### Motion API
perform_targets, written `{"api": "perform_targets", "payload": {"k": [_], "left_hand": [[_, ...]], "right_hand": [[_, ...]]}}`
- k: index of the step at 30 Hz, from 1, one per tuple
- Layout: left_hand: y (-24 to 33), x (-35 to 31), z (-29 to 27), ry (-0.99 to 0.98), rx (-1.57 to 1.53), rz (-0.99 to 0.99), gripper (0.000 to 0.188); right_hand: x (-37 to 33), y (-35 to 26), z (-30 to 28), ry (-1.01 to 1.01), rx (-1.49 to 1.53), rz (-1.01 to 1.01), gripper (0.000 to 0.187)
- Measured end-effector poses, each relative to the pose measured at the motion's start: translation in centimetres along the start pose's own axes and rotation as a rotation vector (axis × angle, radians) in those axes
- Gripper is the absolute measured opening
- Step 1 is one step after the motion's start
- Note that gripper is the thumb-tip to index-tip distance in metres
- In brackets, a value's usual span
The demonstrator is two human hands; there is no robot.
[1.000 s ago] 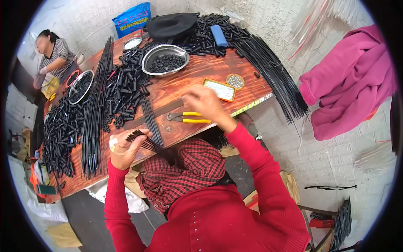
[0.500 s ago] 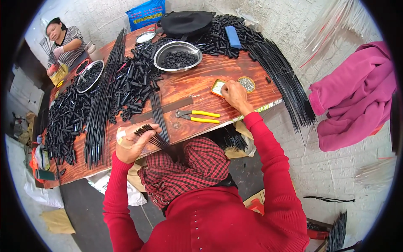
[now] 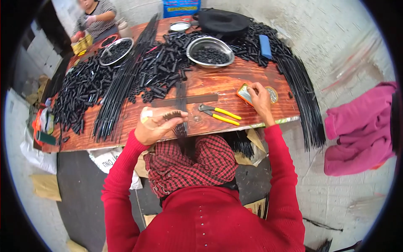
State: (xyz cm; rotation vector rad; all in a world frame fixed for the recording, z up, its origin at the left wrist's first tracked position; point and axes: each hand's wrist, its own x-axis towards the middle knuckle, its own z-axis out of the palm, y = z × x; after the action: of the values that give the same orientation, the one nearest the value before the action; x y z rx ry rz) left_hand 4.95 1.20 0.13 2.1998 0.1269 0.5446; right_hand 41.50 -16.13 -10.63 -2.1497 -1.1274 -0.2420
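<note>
My left hand is closed around a bundle of thin black rods, their ends fanned in a row above my fingers. The rods' lower part runs down toward my lap. A pale patch of tape is stuck on the back of this hand. My right hand is over a small yellow-rimmed tin, thumb and fingertips pinched together at its edge. Whatever they hold is too small to make out. Right behind this hand is a round tin of small metal pieces. Yellow-handled pliers lie between my hands.
A dark flat bar lies across more black rods on the wooden table. Beyond are a steel bowl of black rings, heaped black tubes, a blue block and long rod bundles. A co-worker sits far left.
The view has shifted, so the table sits further right and the co-worker is partly cut off. My left hand still holds the rods; my right hand stays at the small tin.
</note>
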Motion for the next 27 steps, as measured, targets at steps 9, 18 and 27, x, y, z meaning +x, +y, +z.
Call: {"api": "perform_targets", "payload": {"k": [9,18,27], "left_hand": [[0.0,-0.2,-0.2,0.033,0.044,0.022,0.020],[-0.4,-0.7,-0.3,0.057,0.047,0.067,0.020],[-0.1,-0.7,-0.2,0.069,0.011,0.098,0.018]], "right_hand": [[-3.6,-20.2,-5.2,-0.327,0.652,-0.553,0.020],[-3.9,-21.9,-4.9,-0.373,0.674,-0.537,0.020],[-4.0,-22.2,-4.4,-0.255,0.593,-0.619,0.021]]}}
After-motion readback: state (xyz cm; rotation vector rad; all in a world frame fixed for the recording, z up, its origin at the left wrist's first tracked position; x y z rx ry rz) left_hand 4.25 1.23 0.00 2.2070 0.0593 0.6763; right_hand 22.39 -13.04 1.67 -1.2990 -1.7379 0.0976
